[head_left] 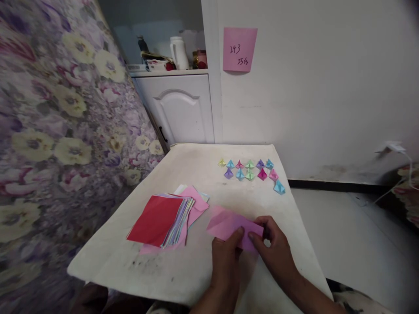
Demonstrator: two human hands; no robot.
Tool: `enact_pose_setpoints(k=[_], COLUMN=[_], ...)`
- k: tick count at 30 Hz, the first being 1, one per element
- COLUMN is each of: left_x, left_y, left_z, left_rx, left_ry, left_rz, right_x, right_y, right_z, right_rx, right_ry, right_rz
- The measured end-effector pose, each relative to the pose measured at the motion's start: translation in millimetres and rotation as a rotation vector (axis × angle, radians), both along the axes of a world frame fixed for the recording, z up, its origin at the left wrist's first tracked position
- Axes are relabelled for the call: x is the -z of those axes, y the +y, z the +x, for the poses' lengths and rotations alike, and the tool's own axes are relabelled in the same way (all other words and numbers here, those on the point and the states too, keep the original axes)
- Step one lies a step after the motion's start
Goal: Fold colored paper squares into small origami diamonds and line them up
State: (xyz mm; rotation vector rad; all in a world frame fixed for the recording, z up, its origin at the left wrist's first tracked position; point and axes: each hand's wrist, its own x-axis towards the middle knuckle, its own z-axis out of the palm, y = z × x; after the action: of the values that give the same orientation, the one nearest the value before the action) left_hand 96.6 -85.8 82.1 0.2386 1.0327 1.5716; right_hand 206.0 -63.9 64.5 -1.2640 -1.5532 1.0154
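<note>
Both hands hold one sheet of pink origami paper (225, 222) above the front right of the table. My left hand (226, 255) grips its lower edge, thumb on top and the fingers hidden beneath. At the sheet's right end my right hand (273, 244) pinches it between thumb and fingers. The paper looks partly folded, with creases across its left part. Left of the hands lies a fanned stack of coloured paper (160, 220), red on top, with loose pink sheets under and behind it.
Several small folded paper pieces (249, 174) stand in rows at the table's (193, 163) far right. A white cabinet (183, 109) and a wall with a pink note (239, 50) rise behind. A flowered curtain (72, 131) hangs along the left side.
</note>
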Motion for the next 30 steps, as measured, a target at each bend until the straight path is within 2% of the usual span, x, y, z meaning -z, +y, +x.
enact_pose_setpoints(k=[6, 16, 18, 19, 20, 22, 23, 24, 25, 27, 30], left_x=[7.9, 17.5, 21.7, 24.2, 26.9, 31.9, 33.7, 34.7, 34.5, 31.4, 25.0], left_y=[1.6, -1.0, -6.9, -12.3, -19.1, -35.7, -44.1, -51.5, -57.0, -60.7, -47.3], left_z=[2.4, 0.4, -3.9, -7.0, -10.5, -18.6, -22.7, -26.5, -29.9, -34.6, -34.6], left_rx=[-0.049, 0.028, 0.095, 0.185, 0.346, 0.605, 0.718, 0.838, 0.889, 0.870, 0.683], left_ry=[-0.005, -0.096, -0.139, -0.151, -0.138, -0.049, 0.056, 0.166, 0.298, 0.499, 0.791], left_rz=[-0.015, -0.053, -0.097, -0.153, -0.236, -0.383, -0.429, -0.415, -0.356, -0.203, 0.006], right_x=[5.1, 9.5, 15.1, 18.9, 23.0, 30.8, 33.9, 36.1, 37.3, 37.5, 35.8], right_y=[0.9, 3.1, 4.3, 4.8, 5.0, 4.0, 2.7, 1.0, -0.9, -4.6, -8.8], right_z=[-4.9, -1.4, 3.0, 6.1, 9.8, 18.2, 22.6, 26.6, 30.1, 34.5, 34.7], right_rx=[-0.047, -0.041, -0.079, -0.096, -0.113, -0.136, -0.146, -0.150, -0.153, -0.144, -0.127], right_ry=[0.050, -0.035, -0.054, -0.064, -0.082, -0.157, -0.210, -0.265, -0.314, -0.382, -0.421], right_rz=[-0.114, -0.023, -0.076, -0.109, -0.138, -0.160, -0.156, -0.141, -0.121, -0.076, -0.032])
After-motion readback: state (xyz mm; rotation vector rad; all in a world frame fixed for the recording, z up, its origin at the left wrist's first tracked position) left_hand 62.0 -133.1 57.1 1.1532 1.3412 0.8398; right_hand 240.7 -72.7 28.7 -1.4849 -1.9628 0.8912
